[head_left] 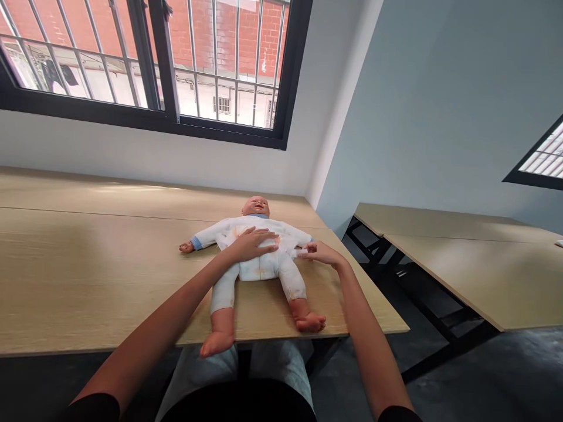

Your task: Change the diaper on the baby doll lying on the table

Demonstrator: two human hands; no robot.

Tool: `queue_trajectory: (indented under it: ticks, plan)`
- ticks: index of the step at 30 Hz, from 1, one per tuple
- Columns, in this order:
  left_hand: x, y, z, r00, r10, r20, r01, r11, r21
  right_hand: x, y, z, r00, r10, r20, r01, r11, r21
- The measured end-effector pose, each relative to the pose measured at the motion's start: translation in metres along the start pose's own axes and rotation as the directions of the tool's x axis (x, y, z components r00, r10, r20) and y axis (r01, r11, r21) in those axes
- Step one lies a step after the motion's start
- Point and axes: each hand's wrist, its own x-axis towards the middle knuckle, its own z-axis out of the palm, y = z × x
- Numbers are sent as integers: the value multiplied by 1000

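I log a long light-wood table running along the wall. A baby doll in white lies face-up near the table's right end, head toward the wall, one foot overhanging the near edge. A second table stands apart, right.

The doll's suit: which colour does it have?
The suit is white with faint orange stains; head view shows it.

Bare arms lead back from the fingers to black short sleeves, a black top and pale grey trousers.
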Motion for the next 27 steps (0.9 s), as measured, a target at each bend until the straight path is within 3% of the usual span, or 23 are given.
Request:
queue_trajectory:
  ticks: [2, 5, 9, 13, 18, 24, 27]
  plan:
    - [0, 0, 1, 998, -44, -49, 44, 999, -8, -5, -10, 0, 999, -4, -54, 14, 981, 191]
    - [2, 1, 2, 994, -96, -60, 95, 995, -6, -2, -28, 6, 982, 68, -179, 27, 876, 482]
    - [5, 0, 4, 992, -119, -30, 120, 993, 8, 22, -59, 24, 952, 119, -281, 80, 793, 604]
    - [6, -2, 6, 989, -136, -54, 137, 991, 9, 43, -86, 53, 924, 23, -382, 166, 875, 454]
    - [6, -5, 8, 986, -140, -91, 130, 986, -106, 39, -96, 86, 883, -165, -439, 266, 947, 180]
    - [5, -11, 8, 984, -137, -116, 109, 969, -222, 35, -94, 96, 850, -334, -408, 316, 942, -113]
    - [2, -15, 1, 989, -99, -111, 59, 947, -317, 38, -93, 96, 855, -371, -362, 314, 927, -206]
